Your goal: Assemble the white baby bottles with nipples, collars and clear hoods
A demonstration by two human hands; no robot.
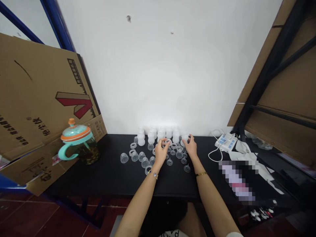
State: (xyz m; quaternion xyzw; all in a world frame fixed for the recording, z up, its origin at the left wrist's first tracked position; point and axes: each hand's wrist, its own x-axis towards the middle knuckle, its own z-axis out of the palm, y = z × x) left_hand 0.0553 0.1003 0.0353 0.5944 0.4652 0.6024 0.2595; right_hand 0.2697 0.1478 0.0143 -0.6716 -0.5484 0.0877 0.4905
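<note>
Several small clear plastic cups and rings (138, 156) lie scattered on a black table (111, 174). A row of white plastic bottles (160, 133) stands along the wall behind them. My left hand (161, 149) reaches among the parts, fingers curled on a clear ring (168, 142). My right hand (190, 146) is a little to the right, fingers closed round a white bottle (184, 138) at the row's right end. Both forearms stretch forward from the bottom edge, each with a thin bracelet.
A glass jug with a teal and orange lid (77, 143) stands at the table's left beside a large leaning cardboard box (37, 105). A white power strip with cables (225, 141) and white sheets lie at the right. Dark shelving (276, 82) rises at right.
</note>
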